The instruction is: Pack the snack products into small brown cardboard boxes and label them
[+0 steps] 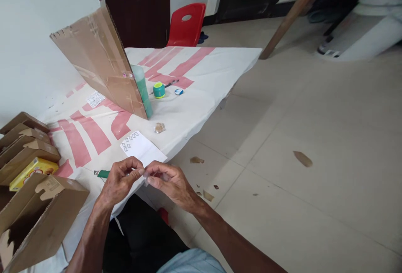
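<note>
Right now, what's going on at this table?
A person sits at the table's near edge, left hand and right hand meeting fingertip to fingertip, pinching something small and pale that is too tiny to identify. Just beyond the hands lies a white sheet with small printed squares, and a green pen beside the left hand. Open cardboard boxes stand at the left; a cardboard panel stands farther back.

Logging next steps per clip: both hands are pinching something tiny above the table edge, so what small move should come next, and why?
Probably peel it apart: left hand and right hand meet fingertip to fingertip on a small pale piece, too small to identify, beside the white sheet.
</note>
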`<state>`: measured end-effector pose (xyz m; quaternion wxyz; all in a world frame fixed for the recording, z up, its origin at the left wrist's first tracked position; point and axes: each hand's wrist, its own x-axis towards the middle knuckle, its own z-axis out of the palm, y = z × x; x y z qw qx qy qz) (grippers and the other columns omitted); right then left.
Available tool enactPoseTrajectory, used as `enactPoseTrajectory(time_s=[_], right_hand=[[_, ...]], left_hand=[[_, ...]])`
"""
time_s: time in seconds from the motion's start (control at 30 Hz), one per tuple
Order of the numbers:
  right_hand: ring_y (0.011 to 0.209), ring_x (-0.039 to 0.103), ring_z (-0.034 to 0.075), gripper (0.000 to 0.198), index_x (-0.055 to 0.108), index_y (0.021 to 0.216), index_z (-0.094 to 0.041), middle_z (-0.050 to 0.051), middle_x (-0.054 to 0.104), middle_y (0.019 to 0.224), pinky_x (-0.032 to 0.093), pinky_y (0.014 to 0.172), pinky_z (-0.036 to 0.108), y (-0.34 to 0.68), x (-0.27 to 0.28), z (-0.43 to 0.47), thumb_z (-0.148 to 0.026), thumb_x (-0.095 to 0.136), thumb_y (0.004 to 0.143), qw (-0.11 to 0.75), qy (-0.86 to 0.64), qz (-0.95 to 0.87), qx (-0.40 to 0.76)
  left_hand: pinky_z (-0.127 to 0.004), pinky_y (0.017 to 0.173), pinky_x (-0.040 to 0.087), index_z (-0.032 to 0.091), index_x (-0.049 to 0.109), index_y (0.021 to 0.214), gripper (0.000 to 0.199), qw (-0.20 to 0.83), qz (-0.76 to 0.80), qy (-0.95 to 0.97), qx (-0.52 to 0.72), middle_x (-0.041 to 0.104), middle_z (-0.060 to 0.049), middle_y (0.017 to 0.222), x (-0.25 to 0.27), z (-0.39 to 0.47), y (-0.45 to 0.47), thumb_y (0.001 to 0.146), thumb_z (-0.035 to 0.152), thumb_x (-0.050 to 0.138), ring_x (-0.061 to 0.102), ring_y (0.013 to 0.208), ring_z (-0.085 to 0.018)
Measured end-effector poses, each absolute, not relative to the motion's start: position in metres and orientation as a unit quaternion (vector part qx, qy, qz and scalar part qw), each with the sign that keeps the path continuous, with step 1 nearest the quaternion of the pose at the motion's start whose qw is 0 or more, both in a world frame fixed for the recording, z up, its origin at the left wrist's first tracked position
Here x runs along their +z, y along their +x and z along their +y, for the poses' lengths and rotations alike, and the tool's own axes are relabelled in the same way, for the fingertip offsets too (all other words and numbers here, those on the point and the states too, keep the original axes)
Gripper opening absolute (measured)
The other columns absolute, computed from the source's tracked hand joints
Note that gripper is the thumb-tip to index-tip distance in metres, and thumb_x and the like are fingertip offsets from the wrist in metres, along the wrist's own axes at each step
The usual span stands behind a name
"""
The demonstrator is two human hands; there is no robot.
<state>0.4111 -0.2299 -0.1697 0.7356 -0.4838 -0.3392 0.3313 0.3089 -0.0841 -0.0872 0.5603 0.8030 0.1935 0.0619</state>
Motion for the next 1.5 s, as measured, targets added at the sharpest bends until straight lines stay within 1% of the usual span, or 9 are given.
enactPoseTrajectory(time_s=[0.33,0.47,0.57,0.63,0.8,1.03,1.23,1.4,1.5], right_hand=[[0.073,0.053,0.018,0.034,0.07,0.078,-0.022,0.001,0.06,0.074,0.044,0.072,0.032,0.417,-0.196,-0.228,-0.054,0.068,0.092,0.784,-0.492,-0.25,0.284],[0.072,0.056,0.018,0.032,0.072,0.079,-0.023,0.002,0.065,0.076,0.046,0.072,0.033,0.422,-0.211,-0.236,-0.052,0.069,0.092,0.789,-0.506,-0.206,0.281],[0.071,0.057,0.018,0.031,0.072,0.076,-0.022,0.002,0.066,0.076,0.047,0.071,0.033,0.422,-0.217,-0.243,-0.051,0.071,0.089,0.793,-0.508,-0.188,0.279],[0.07,0.058,0.018,0.032,0.071,0.074,-0.022,0.003,0.066,0.075,0.048,0.07,0.033,0.422,-0.218,-0.247,-0.051,0.072,0.088,0.793,-0.513,-0.182,0.274],[0.072,0.058,0.017,0.032,0.072,0.075,-0.022,0.003,0.066,0.077,0.048,0.069,0.031,0.421,-0.22,-0.255,-0.05,0.071,0.09,0.797,-0.519,-0.176,0.253],[0.073,0.06,0.016,0.029,0.074,0.075,-0.021,0.003,0.067,0.077,0.049,0.068,0.029,0.42,-0.219,-0.253,-0.046,0.072,0.091,0.805,-0.511,-0.191,0.235],[0.071,0.063,0.017,0.028,0.076,0.077,-0.021,0.003,0.07,0.076,0.052,0.067,0.029,0.42,-0.208,-0.252,-0.046,0.073,0.09,0.802,-0.526,-0.198,0.204],[0.069,0.066,0.017,0.024,0.079,0.08,-0.021,0.004,0.074,0.077,0.054,0.065,0.029,0.413,-0.198,-0.251,-0.044,0.076,0.087,0.791,-0.544,-0.208,0.189],[0.069,0.067,0.017,0.02,0.079,0.08,-0.021,0.004,0.075,0.076,0.055,0.065,0.028,0.402,-0.188,-0.247,-0.04,0.077,0.086,0.78,-0.551,-0.234,0.181]], left_hand=[[-0.029,0.07,0.048,0.017,0.071,0.079,0.036,0.565,0.169,0.804,0.08,0.067,-0.004,0.075,-0.108,-0.086,0.343,0.094,0.049,0.069,0.06,0.073,-0.018],[-0.031,0.076,0.053,0.019,0.077,0.098,0.02,0.399,0.134,0.895,0.146,0.075,-0.009,0.102,-0.121,-0.064,0.389,0.1,0.03,0.06,0.069,0.089,-0.022],[-0.035,0.093,0.053,0.018,0.077,0.109,0.024,0.247,0.099,0.959,0.094,0.073,-0.013,0.125,-0.135,-0.049,0.435,0.099,0.011,0.056,0.07,0.106,-0.025],[-0.036,0.101,0.052,0.018,0.076,0.11,0.026,0.194,0.096,0.975,0.056,0.07,-0.014,0.134,-0.144,-0.044,0.462,0.1,0.009,0.054,0.068,0.117,-0.027],[-0.039,0.099,0.053,0.017,0.075,0.094,0.017,0.188,0.126,0.974,0.023,0.073,-0.014,0.122,-0.167,-0.038,0.492,0.094,0.009,0.061,0.069,0.111,-0.029],[-0.039,0.101,0.053,0.016,0.074,0.097,0.027,0.259,0.174,0.948,0.07,0.072,-0.011,0.109,-0.19,-0.031,0.486,0.078,0.0,0.065,0.067,0.108,-0.026],[-0.033,0.08,0.058,0.012,0.072,0.11,0.032,0.395,0.2,0.885,0.142,0.074,-0.01,0.102,-0.169,-0.032,0.443,0.078,0.012,0.077,0.069,0.088,-0.021],[-0.028,0.078,0.056,0.015,0.073,0.111,0.043,0.62,0.134,0.739,0.228,0.074,-0.006,0.096,-0.134,-0.052,0.359,0.077,0.036,0.09,0.068,0.085,-0.018],[-0.026,0.075,0.054,0.016,0.074,0.106,0.046,0.701,0.126,0.654,0.254,0.073,-0.005,0.09,-0.119,-0.073,0.309,0.071,0.034,0.097,0.067,0.082,-0.016]])
